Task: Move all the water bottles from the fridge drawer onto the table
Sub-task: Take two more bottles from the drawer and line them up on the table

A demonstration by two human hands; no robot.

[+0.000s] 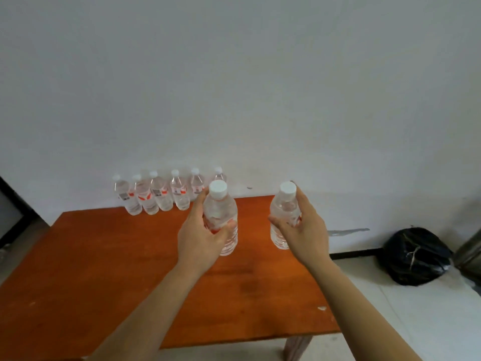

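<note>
1. I had both hands out over the tabletop (104, 256), a water bottle in each, and both bottles stood upright, white caps up, long axes near vertical.
2. My left hand (205, 238) was wrapped around the middle of the left bottle (221, 217); the grip was closed round its body, thumb on one side, fingers curled across the front.
3. My right hand (304, 230) was clasped on the right bottle (282, 217) from its right side, index finger reaching up beside the cap.
4. The relation that mattered: the row of bottles (161, 194) already set down stood at the far edge against the wall (234, 74), ahead and to the left of both grips.
5. The left bottle was the nearer one to that row, just in front of its right end.
6. The right bottle hung well apart, near the tabletop's right edge.
7. Whether either base was touching wood I couldn't say for sure; they looked slightly raised.
8. My call: forward and down, left hand first, keeping each bottle vertical so it wouldn't knock the row.
</note>
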